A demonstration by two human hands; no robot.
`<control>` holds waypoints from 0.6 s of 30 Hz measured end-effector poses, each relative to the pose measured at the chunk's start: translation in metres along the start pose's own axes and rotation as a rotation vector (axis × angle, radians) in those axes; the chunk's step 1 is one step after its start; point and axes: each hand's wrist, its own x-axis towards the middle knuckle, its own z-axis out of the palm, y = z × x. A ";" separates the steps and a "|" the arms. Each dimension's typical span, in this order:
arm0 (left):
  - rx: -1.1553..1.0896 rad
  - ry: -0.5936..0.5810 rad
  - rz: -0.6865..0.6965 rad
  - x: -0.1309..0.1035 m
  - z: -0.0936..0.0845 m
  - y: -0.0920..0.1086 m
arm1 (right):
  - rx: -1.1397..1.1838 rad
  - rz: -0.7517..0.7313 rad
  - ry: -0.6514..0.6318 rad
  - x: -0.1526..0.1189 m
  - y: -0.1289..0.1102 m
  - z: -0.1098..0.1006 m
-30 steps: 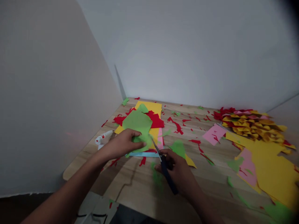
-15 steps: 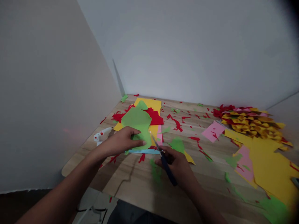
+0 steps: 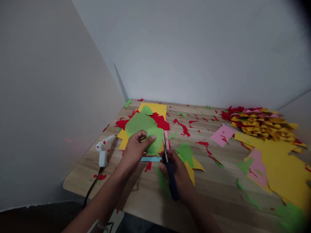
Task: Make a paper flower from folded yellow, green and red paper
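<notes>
Left of the wooden table's (image 3: pixel 150 194) paper stack (image 3: pixel 152 107), a white glue gun (image 3: pixel 102 158) stands upright. In front of the stack, your left hand (image 3: pixel 136 147) pinches a green paper piece (image 3: pixel 155 140) between thumb and fingers. Just right of that, your right hand (image 3: pixel 176 168) grips dark-handled scissors (image 3: pixel 172 178), blades at the piece's right edge. Farther right of the stack lies a heap of folded red, pink and yellow paper (image 3: pixel 262 124).

Dim, flat, greyish light overall; wall (image 3: pixel 184 55) a bit brighter toward the middle, left side duller. Source out of frame, probably overhead, hard to say. Soft shadows on counter (image 3: pixel 145 200) below the hands; thin dark shadow-like streak by the wall corner. Faint pinkish glow low on left wall. No strong glare. Wide-angle stretch toward edges, dark blurred patch top right corner. Lower right scraps smeary, fine detail soft, floor area nearly black.
</notes>
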 end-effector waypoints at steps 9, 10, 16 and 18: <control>-0.094 -0.086 -0.094 -0.008 0.001 -0.002 | 0.102 0.081 0.115 0.008 -0.003 0.008; -0.092 -0.111 -0.111 -0.008 -0.001 -0.002 | 0.098 0.097 0.115 0.008 -0.002 0.007; -0.099 -0.039 -0.131 -0.006 -0.003 -0.004 | 0.068 0.119 0.117 0.004 -0.001 -0.001; -0.116 0.012 -0.107 -0.007 -0.001 -0.002 | 0.039 0.066 0.061 -0.001 -0.002 -0.002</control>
